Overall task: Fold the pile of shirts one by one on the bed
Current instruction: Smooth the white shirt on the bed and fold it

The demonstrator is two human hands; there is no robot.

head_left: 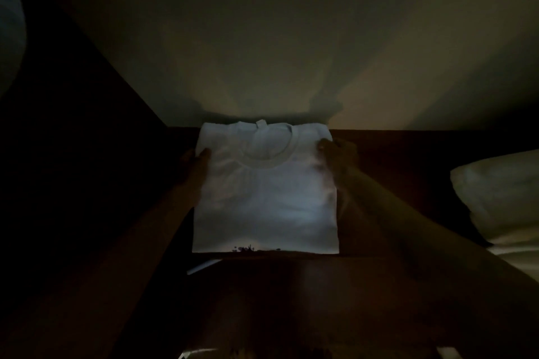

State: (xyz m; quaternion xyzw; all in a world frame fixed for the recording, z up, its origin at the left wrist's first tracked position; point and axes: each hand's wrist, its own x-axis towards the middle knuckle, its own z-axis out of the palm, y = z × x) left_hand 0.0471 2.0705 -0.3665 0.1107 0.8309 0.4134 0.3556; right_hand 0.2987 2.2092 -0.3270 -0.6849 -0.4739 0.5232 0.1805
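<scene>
White cotton round-neck shirt (pixel 265 192), folded square: left hand (pixel 194 161) and right hand (pixel 338 151) pinching its shoulder edges; best kept level, edges aligned, when set down.

Pale pillow (pixel 501 198) at the right edge; dim plain wall (pixel 262 23) ahead, above a dark wooden headboard (pixel 408 148).

Single head view, forward and down, near hands (pixel 339 151).
</scene>
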